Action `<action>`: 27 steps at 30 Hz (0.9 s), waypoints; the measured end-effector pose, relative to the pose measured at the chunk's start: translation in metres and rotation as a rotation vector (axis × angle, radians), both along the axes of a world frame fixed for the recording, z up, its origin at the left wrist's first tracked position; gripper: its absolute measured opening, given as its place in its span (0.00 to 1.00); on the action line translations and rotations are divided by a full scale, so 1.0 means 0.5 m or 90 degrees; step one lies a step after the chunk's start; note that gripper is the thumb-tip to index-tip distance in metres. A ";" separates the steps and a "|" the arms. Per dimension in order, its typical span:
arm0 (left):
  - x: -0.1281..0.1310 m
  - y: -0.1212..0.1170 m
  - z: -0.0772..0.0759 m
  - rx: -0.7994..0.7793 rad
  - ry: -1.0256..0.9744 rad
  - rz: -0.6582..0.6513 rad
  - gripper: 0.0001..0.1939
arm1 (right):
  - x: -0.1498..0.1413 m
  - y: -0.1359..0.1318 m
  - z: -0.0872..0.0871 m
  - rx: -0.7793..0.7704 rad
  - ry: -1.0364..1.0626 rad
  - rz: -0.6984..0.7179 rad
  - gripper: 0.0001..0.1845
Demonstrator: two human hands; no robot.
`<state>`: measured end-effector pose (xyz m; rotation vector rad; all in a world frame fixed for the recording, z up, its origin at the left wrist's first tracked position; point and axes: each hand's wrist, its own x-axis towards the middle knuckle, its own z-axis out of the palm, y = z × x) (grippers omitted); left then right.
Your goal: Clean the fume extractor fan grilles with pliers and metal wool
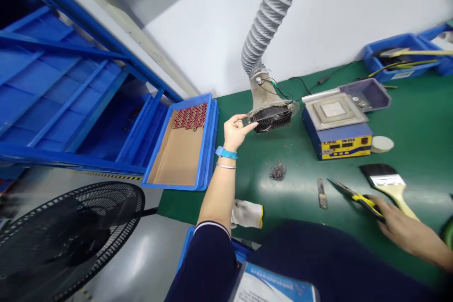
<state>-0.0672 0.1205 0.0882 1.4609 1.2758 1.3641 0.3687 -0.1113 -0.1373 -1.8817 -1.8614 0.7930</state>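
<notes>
My left hand [235,133], with a blue wristband, reaches forward and pinches the left edge of the fume extractor hood [260,94]. A black fan [273,119] with a round wire guard sits in the hood's mouth. Down at the right, my right hand [399,224] is closed round the handles of long-nose pliers [357,197] with yellow and black grips. Their jaws point away to the left, low over the green tabletop. A small flat metal blade [322,193] lies left of the pliers, and a wide brush [389,184] lies just beyond my right hand.
A blue tray [202,170] holds rows of small reddish parts [191,116] on cardboard. A blue-and-yellow heating unit [338,139] stands at right. A pile of tiny metal bits [278,171] and a glove [247,213] lie on the green table [297,188]. A floor fan [78,240] stands left.
</notes>
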 end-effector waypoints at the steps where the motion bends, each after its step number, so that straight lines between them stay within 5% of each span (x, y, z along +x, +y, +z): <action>1: -0.001 0.000 0.001 0.001 0.001 -0.002 0.25 | 0.003 -0.009 -0.001 -0.032 0.062 -0.013 0.21; 4: -0.003 0.001 0.006 -0.002 0.006 0.001 0.26 | -0.012 -0.044 0.028 -0.026 0.188 -0.056 0.20; 7: -0.003 0.001 0.013 -0.011 0.012 0.006 0.26 | -0.074 -0.044 0.110 0.018 0.221 -0.074 0.20; 11: -0.002 -0.002 0.018 -0.016 0.026 -0.001 0.26 | -0.175 0.033 0.241 0.000 0.319 -0.018 0.13; 14: -0.002 -0.005 0.020 -0.023 0.040 -0.003 0.26 | -0.213 0.111 0.305 0.023 0.376 0.079 0.12; 21: -0.005 -0.004 0.022 -0.029 0.030 0.002 0.26 | -0.200 0.274 0.336 0.091 0.322 0.093 0.18; 27: -0.007 -0.005 0.024 -0.046 0.029 -0.003 0.26 | -0.212 0.298 0.361 0.019 0.425 0.171 0.19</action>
